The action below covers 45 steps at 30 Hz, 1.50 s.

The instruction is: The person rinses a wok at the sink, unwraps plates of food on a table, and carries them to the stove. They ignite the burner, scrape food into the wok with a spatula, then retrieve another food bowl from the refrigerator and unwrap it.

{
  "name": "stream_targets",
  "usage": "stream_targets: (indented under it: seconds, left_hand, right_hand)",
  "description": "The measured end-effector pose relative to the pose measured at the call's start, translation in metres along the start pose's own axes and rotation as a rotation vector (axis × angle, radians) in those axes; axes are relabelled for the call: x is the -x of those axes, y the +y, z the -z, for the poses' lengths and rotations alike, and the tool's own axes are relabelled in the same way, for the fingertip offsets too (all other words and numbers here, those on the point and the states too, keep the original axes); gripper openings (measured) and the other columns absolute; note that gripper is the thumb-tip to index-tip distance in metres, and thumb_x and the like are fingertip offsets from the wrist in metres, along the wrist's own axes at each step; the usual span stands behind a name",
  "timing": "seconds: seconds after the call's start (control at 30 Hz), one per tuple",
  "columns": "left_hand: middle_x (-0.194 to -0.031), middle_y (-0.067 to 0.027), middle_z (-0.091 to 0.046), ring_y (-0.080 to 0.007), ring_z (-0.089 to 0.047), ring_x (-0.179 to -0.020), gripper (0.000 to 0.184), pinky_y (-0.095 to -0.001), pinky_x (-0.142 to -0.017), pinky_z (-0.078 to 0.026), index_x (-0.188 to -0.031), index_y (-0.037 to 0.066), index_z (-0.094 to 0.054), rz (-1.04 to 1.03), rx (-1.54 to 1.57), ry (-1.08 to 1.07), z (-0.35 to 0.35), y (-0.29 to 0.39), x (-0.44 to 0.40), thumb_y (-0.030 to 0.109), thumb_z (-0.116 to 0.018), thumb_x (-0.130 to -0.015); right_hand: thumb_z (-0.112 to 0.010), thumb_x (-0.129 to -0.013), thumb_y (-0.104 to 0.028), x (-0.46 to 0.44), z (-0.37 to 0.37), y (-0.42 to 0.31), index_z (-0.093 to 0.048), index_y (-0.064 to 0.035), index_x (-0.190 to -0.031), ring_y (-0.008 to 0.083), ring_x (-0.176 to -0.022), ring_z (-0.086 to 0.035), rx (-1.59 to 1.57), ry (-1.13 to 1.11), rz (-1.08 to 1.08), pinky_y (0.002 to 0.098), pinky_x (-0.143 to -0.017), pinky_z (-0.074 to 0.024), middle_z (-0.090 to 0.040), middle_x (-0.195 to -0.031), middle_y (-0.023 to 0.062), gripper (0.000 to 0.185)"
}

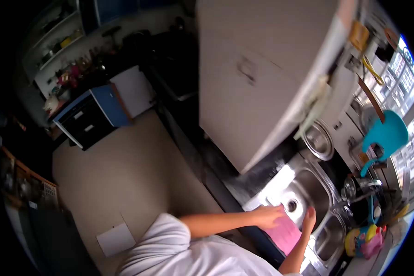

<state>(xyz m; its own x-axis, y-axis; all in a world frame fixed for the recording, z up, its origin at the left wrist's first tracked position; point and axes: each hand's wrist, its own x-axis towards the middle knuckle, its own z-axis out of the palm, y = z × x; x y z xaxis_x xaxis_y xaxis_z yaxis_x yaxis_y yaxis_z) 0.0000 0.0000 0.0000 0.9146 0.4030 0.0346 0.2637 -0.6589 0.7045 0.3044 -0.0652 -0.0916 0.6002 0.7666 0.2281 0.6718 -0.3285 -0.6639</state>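
A pink cloth [286,233] hangs at the near edge of the steel double-bowl sink [315,202]. My left hand [269,217] is closed on its upper left part. My right hand [309,219] is raised over the sink, just beyond the cloth's right side. Its fingers are small and blurred, so whether they hold part of the cloth cannot be made out. Beyond my hands, the drain of the larger bowl shows. The smaller bowl [330,244] lies to the right of my right forearm.
A faucet [347,207] stands behind the sink. Round steel dishes [318,140] lean at its far end. A turquoise plastic item [387,135] hangs by the window. A colourful container [358,241] with a pink cloth stands at right. A tall pale cabinet [262,83] rises beside the counter.
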Motion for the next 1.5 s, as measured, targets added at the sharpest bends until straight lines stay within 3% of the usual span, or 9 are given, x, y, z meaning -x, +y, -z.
stream_targets:
  seconds: [0.17,0.33,0.63,0.97,1.1,1.17,1.33,1.43,1.5]
  left_hand:
    - [-0.112,-0.0146,-0.052,-0.03,-0.05,-0.103,0.037,-0.0383,-0.085,-0.041,-0.111,0.006,-0.052,0.334,0.066,0.075,0.032,-0.109,0.206,0.025,-0.055,-0.079]
    - [-0.105,-0.0154,-0.058,-0.0224,-0.056,-0.098,0.036,-0.0315,-0.082,-0.044,-0.11,0.003,-0.053,0.661,0.587,0.241,0.064,-0.187,0.329,0.026,-0.056,-0.083]
    - [-0.099,-0.0067,-0.058,-0.0169,-0.057,-0.086,0.03,-0.0316,-0.077,-0.048,-0.11,0.009,-0.051,0.742,1.208,0.763,0.222,-0.303,0.427,0.023,-0.054,-0.085]
    - [-0.104,-0.0074,-0.056,-0.0198,-0.053,-0.096,0.033,-0.0351,-0.085,-0.044,-0.113,0.008,-0.05,0.661,1.265,1.043,0.53,-0.487,0.415,0.027,-0.051,-0.085]
    - [-0.11,-0.0075,-0.054,-0.0197,-0.051,-0.101,0.04,-0.0355,-0.088,-0.04,-0.114,0.008,-0.051,0.618,1.146,0.801,0.634,-0.53,0.358,0.038,-0.046,-0.088]
    - [-0.111,-0.0086,-0.054,-0.0209,-0.053,-0.099,0.049,-0.0354,-0.087,-0.041,-0.117,0.007,-0.048,0.646,1.075,0.627,0.663,-0.538,0.329,0.046,-0.04,-0.088]
    - [-0.103,-0.0097,-0.056,-0.023,-0.057,-0.094,0.054,-0.0384,-0.074,-0.05,-0.118,0.008,-0.044,0.636,1.087,-0.258,0.667,-0.55,0.267,0.052,-0.034,-0.088]
    - [-0.06,0.0023,-0.047,-0.0064,-0.043,-0.044,0.021,-0.0205,-0.04,-0.035,-0.091,0.009,-0.051,0.61,1.34,-0.346,0.657,-0.539,0.255,0.028,-0.056,-0.085]
    - [-0.05,0.006,-0.034,-0.0036,-0.033,-0.039,0.022,-0.0205,-0.035,-0.024,-0.07,0.012,-0.043,0.529,1.298,-0.352,0.645,-0.542,0.251,0.023,-0.057,-0.084]
  right_hand:
    - [-0.046,-0.085,-0.01,0.124,-0.099,-0.16,-0.055,0.0012,-0.099,0.0159,-0.071,-0.06,-0.679,-0.648,-0.269,0.0256,-0.065,-0.0476,-0.061,-0.079,0.0097,0.02]
    - [-0.048,-0.087,-0.007,0.141,-0.19,-0.324,-0.05,-0.0016,-0.113,0.0175,-0.091,-0.057,-0.482,-1.306,0.179,0.0292,-0.081,-0.0456,-0.061,-0.094,0.01,0.027]
    - [-0.045,-0.089,-0.011,0.118,-0.316,-0.474,-0.052,-0.0021,-0.109,0.0151,-0.084,-0.058,-0.53,-1.34,0.222,0.027,-0.078,-0.0451,-0.061,-0.089,0.0087,0.023]
    - [-0.047,-0.087,-0.008,0.012,-0.459,-0.616,-0.054,-0.0059,-0.109,0.0137,-0.08,-0.059,-0.593,-1.022,0.347,0.0262,-0.075,-0.0459,-0.062,-0.084,0.0078,0.023]
    - [-0.05,-0.083,-0.006,-0.026,-0.479,-0.661,-0.048,-0.0084,-0.115,0.0151,-0.074,-0.061,-0.75,-0.904,0.243,0.026,-0.068,-0.0477,-0.063,-0.079,0.0071,0.032]
    - [-0.054,-0.08,-0.008,-0.04,-0.472,-0.699,-0.041,-0.0126,-0.122,0.0207,-0.064,-0.062,-0.534,-0.491,0.305,0.0295,-0.059,-0.0493,-0.062,-0.07,0.0079,0.044]
    - [-0.059,-0.076,-0.019,-0.072,-0.488,-0.767,-0.043,-0.0175,-0.12,0.0289,-0.051,-0.058,-0.058,-0.157,0.391,0.0372,-0.048,-0.0463,-0.059,-0.057,0.0076,0.047]
    - [-0.059,-0.076,-0.019,-0.079,-0.506,-0.778,-0.049,-0.0165,-0.111,0.0295,-0.054,-0.058,0.04,0.0,0.372,0.0385,-0.049,-0.0461,-0.059,-0.061,0.0085,0.036]
    - [-0.056,-0.077,-0.018,-0.078,-0.511,-0.783,-0.052,-0.0161,-0.097,0.0323,-0.059,-0.058,0.096,0.15,0.333,0.0399,-0.052,-0.0466,-0.06,-0.069,0.0107,0.02]
